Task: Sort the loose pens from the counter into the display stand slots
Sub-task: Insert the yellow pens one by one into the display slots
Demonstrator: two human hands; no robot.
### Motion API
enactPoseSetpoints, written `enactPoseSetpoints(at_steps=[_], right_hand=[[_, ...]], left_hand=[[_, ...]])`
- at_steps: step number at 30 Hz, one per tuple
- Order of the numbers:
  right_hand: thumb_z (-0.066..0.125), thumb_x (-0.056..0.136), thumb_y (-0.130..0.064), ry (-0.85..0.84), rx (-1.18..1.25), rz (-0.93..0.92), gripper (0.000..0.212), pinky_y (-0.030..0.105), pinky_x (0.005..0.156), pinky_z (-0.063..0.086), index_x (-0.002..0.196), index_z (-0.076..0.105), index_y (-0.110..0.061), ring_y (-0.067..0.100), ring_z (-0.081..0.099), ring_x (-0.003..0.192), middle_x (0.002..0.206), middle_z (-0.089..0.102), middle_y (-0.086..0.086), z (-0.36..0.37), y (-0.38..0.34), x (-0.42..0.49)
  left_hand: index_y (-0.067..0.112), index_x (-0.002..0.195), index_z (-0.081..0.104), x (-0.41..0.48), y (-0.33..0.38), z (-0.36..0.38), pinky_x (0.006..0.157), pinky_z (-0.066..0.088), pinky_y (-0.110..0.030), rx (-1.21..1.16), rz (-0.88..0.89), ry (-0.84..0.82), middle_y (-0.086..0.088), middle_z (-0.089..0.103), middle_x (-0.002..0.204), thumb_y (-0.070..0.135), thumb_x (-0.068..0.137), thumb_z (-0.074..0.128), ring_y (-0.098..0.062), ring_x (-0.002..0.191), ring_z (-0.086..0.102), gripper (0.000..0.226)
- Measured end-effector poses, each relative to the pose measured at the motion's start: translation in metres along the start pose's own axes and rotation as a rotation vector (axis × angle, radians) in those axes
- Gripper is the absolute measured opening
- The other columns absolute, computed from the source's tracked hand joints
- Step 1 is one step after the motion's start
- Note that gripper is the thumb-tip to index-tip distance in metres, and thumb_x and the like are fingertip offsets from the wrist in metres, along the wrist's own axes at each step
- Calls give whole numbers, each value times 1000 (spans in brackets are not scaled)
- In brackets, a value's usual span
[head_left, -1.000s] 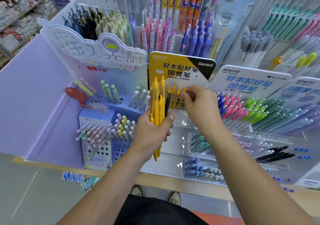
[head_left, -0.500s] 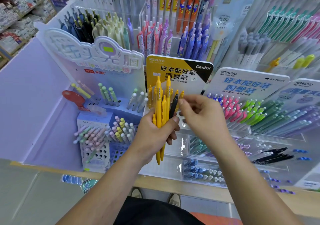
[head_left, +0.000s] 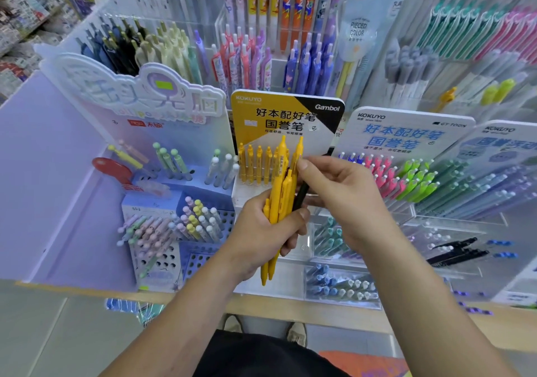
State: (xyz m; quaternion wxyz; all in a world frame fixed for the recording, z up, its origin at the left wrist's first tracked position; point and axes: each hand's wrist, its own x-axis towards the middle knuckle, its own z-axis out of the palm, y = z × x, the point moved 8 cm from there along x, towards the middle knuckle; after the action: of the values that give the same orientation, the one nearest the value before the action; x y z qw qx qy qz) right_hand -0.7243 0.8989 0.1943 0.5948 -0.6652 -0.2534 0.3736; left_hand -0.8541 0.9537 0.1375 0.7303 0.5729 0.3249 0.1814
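**Yellow pens held in both hands before the yellow stand**

A bundle of yellow plastic click pens (head_left: 277, 202) stands almost upright in the air, just in front of the stand and above the counter edge. Its tips point down past the palm and its clicker ends rise to the foot of the card. The left hand (head_left: 261, 237) is wrapped round the middle of the bundle, with the thumb laid across the front. A slim black pen (head_left: 300, 196) is held in the same grip at the right side of the bundle, leaning right.

The right hand (head_left: 340, 196) meets the bundle from the right. Its thumb presses on the rightmost yellow pen (head_left: 298, 151) near the clip and its fingers are curled behind, pinching it. The two hands are close together, almost touching.

Directly behind them is the display stand with a yellow and black printed card (head_left: 261, 121). A row of matching yellow pens (head_left: 255, 164) stands upright in the slots of its white base (head_left: 239, 195).

To the left is a lilac stand with a perforated pale-blue block (head_left: 151, 260) full of pastel pens. To the right, a white card with blue lettering (head_left: 404, 132) backs tilted rows of pink pens (head_left: 383, 179) and green pens (head_left: 415, 176). Below, clear acrylic trays (head_left: 343, 304) hold blue pens, and a light wooden counter edge (head_left: 290, 311) runs in front.
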Motion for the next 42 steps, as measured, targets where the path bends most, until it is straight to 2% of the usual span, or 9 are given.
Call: enactPoseSetpoints(at_steps=[5,9,14,21,29,32,36,39,42], right_hand=[[70,96,-24,-33,35,14,18,31,71,61,95,80,-9,25,74,84,89,78,14,4,5,-6],[70,96,-18,-162,-23,50,23,45,69,61,85,73,2,31,61,60,72,65,24,17,11,-11],[66,100,-21,38,8,36,32,43,65,63,84,66,7,24,69,63,75,72,20,5,15,-12],[66,100,-19,95,85,68,26,33,56,61,83,57,-2,21,71,61,79,70,26,19,26,-9],[68,98,-18,-77,63,89,32,42,70,65,127,60,-9,23,75,83,94,77,11,63,42,-18],[70,97,-20,99,-289,-225,60,33,77,61,149,41,-23,9,69,101,119,61,-13,60,31,-29],[73,88,-12,116,-928,-811,36,48,100,47,124,71,-16,35,49,133,138,54,12,83,20,-59],[79,87,-12,80,-1043,-926,17,55,104,44,103,77,-16,33,63,115,111,70,6,92,28,-60],[76,92,-17,41,-1046,-962,4,49,83,54,96,77,-18,29,68,93,101,72,3,91,31,-58]], left_hand=[[9,100,68,-4,-2,-5,52,49,-35,10,17,21,-14,70,73,13,99,72,-25,56,59,6],[4,102,67,-6,1,-9,54,53,-38,22,50,41,-17,71,75,13,99,72,-29,59,64,11],[3,114,67,-11,-2,-16,67,64,-46,-29,27,40,-18,78,91,10,102,66,-38,74,76,14],[2,104,65,-30,-11,-48,46,46,-31,44,44,162,-15,78,83,15,102,66,-24,52,60,13],[9,92,72,-43,-15,-82,48,46,-33,46,63,355,-12,75,73,19,104,64,-21,48,52,17],[10,91,71,-47,-20,-91,50,44,-36,-25,45,401,-12,72,70,18,103,65,-23,49,47,16],[1,96,71,-50,-22,-98,48,37,-33,-78,21,370,-13,69,67,17,104,65,-24,48,43,19],[5,97,73,-52,-21,-99,46,37,-30,-77,26,320,-16,70,67,17,103,65,-22,46,44,16],[6,98,73,-55,-20,-101,45,42,-29,-16,19,318,-15,75,71,21,103,66,-21,45,50,18]])
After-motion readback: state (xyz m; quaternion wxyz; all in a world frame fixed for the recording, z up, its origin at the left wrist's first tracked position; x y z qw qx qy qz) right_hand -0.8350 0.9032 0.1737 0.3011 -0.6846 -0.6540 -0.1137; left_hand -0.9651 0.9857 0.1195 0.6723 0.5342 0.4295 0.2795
